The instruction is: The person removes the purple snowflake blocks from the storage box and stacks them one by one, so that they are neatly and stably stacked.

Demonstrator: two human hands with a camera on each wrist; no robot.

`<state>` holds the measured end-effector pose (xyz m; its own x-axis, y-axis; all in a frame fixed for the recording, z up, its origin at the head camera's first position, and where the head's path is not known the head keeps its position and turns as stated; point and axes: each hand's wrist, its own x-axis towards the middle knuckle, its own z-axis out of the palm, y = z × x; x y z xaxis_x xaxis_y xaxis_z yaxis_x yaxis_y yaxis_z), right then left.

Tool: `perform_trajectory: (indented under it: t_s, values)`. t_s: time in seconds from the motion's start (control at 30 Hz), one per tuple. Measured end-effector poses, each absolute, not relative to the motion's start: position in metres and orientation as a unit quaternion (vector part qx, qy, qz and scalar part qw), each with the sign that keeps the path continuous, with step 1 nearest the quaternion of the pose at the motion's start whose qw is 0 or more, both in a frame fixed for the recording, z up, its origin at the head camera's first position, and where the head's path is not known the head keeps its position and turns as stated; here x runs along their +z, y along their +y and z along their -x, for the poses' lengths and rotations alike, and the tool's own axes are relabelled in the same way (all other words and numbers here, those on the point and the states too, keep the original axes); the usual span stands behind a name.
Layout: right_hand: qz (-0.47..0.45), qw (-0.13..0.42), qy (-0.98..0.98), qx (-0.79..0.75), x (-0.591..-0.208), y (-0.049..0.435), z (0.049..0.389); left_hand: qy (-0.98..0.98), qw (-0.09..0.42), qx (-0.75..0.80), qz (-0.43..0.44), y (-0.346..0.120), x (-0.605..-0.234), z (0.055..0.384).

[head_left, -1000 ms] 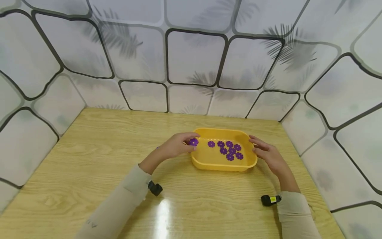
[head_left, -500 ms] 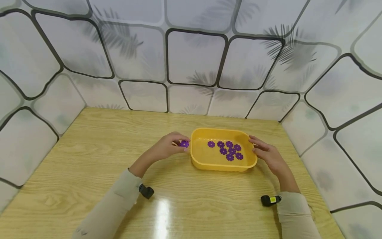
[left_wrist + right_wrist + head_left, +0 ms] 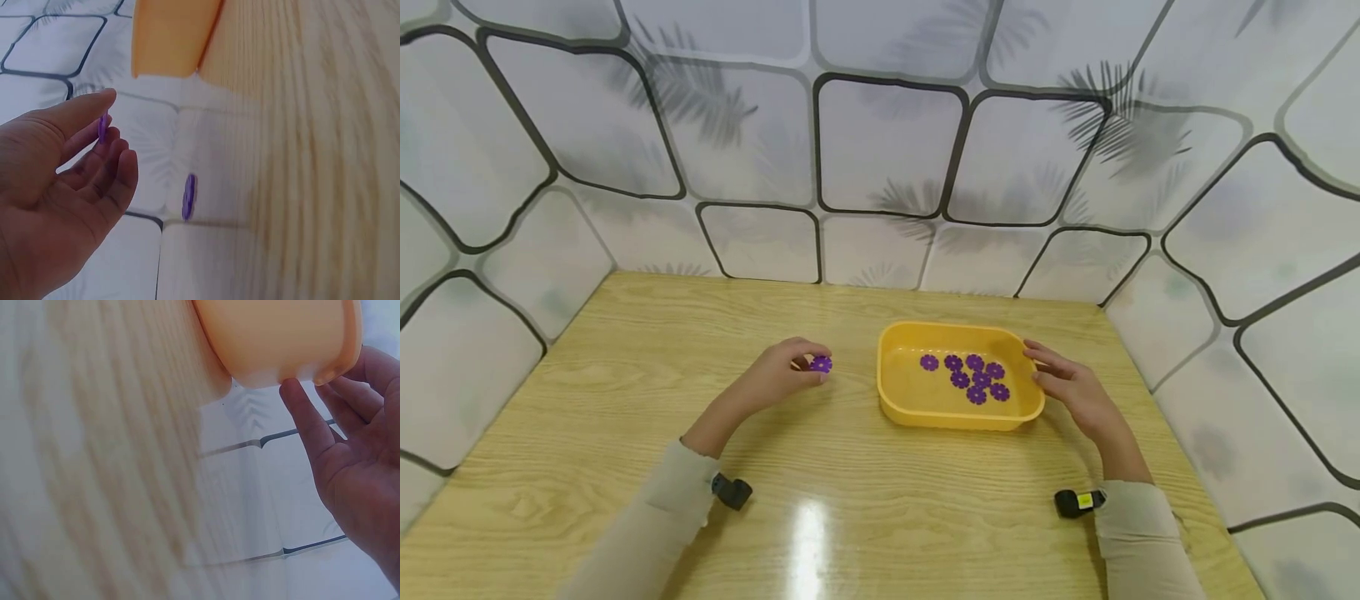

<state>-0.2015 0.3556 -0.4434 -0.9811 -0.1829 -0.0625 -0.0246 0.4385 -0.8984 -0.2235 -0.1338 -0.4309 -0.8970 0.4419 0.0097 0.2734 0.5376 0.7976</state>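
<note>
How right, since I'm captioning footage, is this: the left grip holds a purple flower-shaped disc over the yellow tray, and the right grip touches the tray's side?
"Over" is wrong: the head view shows the purple flower-shaped disc in the left grip out to the left of the yellow tray. The rest stands.

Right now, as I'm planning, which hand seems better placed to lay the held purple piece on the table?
Probably the left hand: it pinches the purple piece over the table; the right hand holds the yellow tray.

Ten purple flower discs (image 3: 982, 379), one yellow basin (image 3: 910, 396), two hands (image 3: 778, 375), two wrist cameras (image 3: 732, 492)
</note>
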Motion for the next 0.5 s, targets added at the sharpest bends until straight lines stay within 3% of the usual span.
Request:
perform_trajectory:
  t_s: [0.5]
  values:
    - [0.059,0.078,0.846,-0.524,-0.443,0.354,0.203,0.911,0.122,0.354,-0.171,-0.167,-0.443,0.236]
